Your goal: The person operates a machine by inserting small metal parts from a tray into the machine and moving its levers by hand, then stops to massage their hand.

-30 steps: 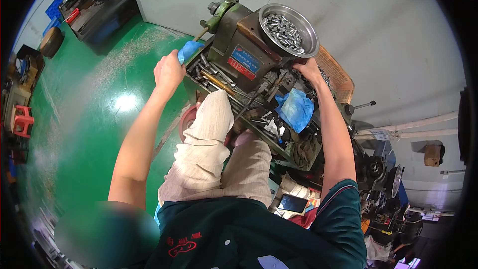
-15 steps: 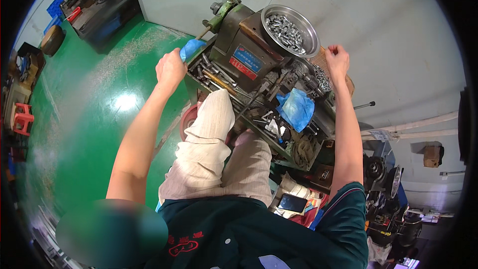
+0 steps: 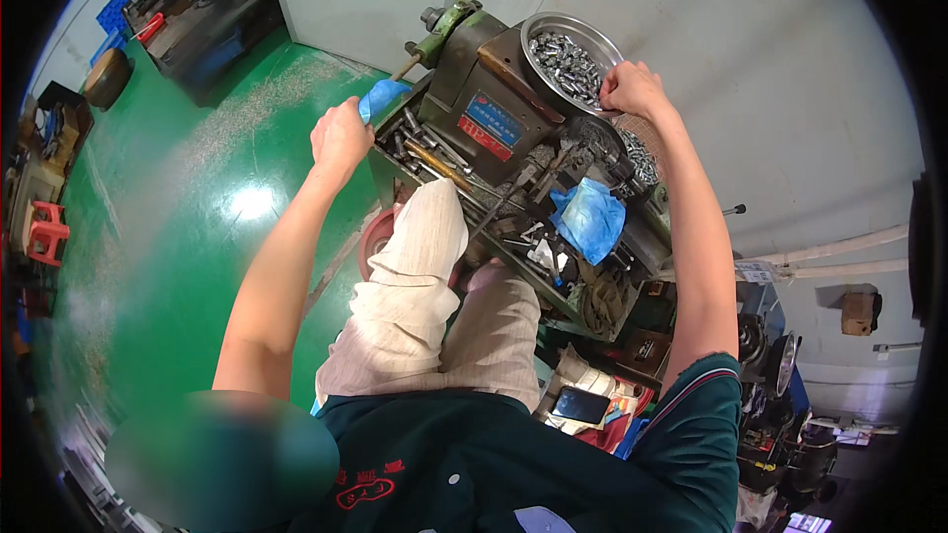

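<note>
My left hand (image 3: 341, 136) is wrapped round the end of a lever, whose grip is covered in blue cloth (image 3: 383, 97). This lever joins the green metal end of a small bench machine (image 3: 464, 109). At the far right, my right hand (image 3: 635, 91) is over the near right rim of a round steel bowl (image 3: 610, 39). Its fingers are bent down and drawn together at the small silvery metal parts (image 3: 565, 64) heaped inside. The fingertips are partly hidden, so whatever they pinch does not show. Below that wrist lies a second heap of small metal parts (image 3: 640, 158).
A crumpled blue cloth (image 3: 590, 220) lies on the machine's right side. Rods and tools (image 3: 434, 148) fill the tray at its left. A phone (image 3: 581, 405) rests near my right hip. A red stool (image 3: 47, 234) stands on the green floor at far left.
My right hand has moved left, from beside the bowl to over its rim, with its fingers now down at the metal parts. My left hand stays on the lever.
</note>
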Demonstrator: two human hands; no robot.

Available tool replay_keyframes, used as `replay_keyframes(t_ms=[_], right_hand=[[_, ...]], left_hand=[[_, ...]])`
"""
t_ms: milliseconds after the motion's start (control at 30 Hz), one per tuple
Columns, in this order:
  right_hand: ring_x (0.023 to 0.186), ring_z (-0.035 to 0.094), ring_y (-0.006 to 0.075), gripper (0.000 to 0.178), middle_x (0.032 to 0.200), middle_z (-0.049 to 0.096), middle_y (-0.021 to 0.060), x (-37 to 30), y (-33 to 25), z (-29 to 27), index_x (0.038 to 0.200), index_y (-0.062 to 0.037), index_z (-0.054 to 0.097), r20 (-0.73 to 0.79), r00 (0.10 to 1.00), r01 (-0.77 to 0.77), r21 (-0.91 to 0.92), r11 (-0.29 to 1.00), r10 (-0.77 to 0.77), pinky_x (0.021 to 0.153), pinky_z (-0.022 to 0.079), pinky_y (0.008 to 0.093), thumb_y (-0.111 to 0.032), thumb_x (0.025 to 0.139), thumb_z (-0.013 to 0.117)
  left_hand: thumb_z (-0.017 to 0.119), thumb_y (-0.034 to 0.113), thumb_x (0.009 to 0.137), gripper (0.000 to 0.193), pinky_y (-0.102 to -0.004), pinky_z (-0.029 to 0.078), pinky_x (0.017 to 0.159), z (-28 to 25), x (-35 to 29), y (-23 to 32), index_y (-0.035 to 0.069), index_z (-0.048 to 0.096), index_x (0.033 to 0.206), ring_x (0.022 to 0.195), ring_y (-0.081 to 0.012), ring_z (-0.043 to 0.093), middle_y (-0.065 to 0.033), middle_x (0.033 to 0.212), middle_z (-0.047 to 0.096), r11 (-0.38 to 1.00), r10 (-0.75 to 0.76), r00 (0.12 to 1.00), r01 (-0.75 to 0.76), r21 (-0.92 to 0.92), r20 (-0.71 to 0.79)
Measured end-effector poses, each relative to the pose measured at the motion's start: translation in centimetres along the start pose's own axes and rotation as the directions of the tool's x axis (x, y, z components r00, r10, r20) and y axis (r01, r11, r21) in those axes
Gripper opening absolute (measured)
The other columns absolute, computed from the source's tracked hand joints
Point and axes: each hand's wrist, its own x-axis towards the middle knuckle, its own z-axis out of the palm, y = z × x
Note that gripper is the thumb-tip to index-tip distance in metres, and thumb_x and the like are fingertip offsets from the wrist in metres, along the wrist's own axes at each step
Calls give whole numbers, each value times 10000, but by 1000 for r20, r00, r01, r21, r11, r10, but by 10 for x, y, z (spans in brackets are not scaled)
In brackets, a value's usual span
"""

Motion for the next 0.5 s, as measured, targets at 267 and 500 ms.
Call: replay_keyframes(t_ms=[267, 500], right_hand=[[585, 515, 86, 155, 617, 558, 25, -7, 33, -13, 724, -7, 590, -190, 971, 223, 475, 852, -148, 559, 432, 229, -132, 644, 633], [627, 520, 89, 165, 730, 578, 27, -29, 70, 19, 838, 6, 590, -248, 937, 99, 864, 493, 246, 576, 428, 216, -60, 687, 604]], left_hand=[[630, 166, 683, 246, -419, 481, 693, -1, -1, 1, 67, 582, 903, 783, -333, 600, -167, 817, 618, 1000, 2, 1000, -2, 1, 5], [627, 168, 680, 237, -422, 476, 705, -1, -2, 1, 62, 576, 886, 788, -337, 595, -169, 813, 616, 1000, -12, 1000, 12, -18, 5]])
